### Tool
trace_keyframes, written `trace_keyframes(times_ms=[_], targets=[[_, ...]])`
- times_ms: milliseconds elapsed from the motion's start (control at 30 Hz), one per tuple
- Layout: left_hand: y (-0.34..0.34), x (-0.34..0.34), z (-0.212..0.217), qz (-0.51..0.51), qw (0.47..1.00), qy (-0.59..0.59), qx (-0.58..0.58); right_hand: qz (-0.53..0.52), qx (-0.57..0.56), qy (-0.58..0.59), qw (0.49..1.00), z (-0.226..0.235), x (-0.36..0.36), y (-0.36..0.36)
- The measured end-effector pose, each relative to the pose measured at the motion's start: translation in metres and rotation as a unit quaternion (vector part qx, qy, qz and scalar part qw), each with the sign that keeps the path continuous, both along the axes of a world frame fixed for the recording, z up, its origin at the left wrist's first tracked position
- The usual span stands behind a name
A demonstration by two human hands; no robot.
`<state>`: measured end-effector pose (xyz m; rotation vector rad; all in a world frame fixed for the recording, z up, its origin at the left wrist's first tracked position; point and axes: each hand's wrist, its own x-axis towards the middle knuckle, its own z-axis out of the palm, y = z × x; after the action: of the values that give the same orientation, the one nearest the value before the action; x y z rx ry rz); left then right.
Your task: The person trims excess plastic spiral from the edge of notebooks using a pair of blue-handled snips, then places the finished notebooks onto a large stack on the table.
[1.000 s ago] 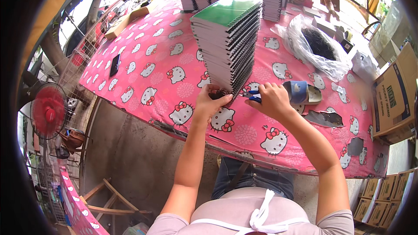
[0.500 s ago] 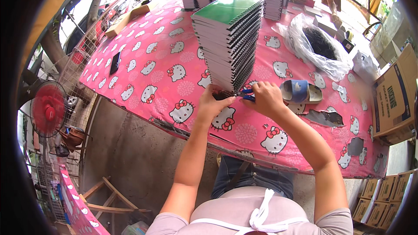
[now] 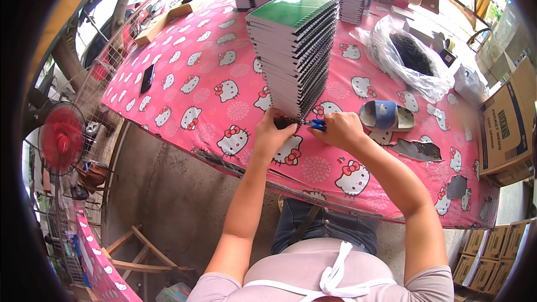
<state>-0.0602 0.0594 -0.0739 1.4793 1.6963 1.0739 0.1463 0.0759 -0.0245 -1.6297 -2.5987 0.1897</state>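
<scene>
My left hand (image 3: 272, 133) pinches a dark thing (image 3: 284, 123) near the notebook stack (image 3: 293, 50); my right hand (image 3: 343, 129) grips blue pliers (image 3: 318, 127).

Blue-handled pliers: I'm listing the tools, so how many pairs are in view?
1. The blue-handled pliers are in the right hand, their tip by the bottom of the tall front notebook stack. Others could be hidden behind the stacks.
</scene>
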Motion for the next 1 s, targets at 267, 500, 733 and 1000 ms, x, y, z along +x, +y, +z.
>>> trace_keyframes(times_ms=[267,500,733,1000], targets=[[-0.009,0.015,0.013,-0.019,0.995,0.060,0.083,0.046,0.203,-0.012,0.978,-0.017,0.012,0.007],[-0.006,0.000,-0.017,-0.022,0.981,0.118,0.156,0.022,0.075,-0.055,0.995,-0.010,0.012,0.001],[-0.018,0.015,-0.008,0.001,0.945,0.269,0.186,0.037,0.035,-0.062,0.997,-0.006,0.000,0.009],[-0.038,0.016,-0.007,-0.116,0.935,0.280,0.183,-0.041,0.002,0.083,0.996,0.010,0.076,-0.028]])
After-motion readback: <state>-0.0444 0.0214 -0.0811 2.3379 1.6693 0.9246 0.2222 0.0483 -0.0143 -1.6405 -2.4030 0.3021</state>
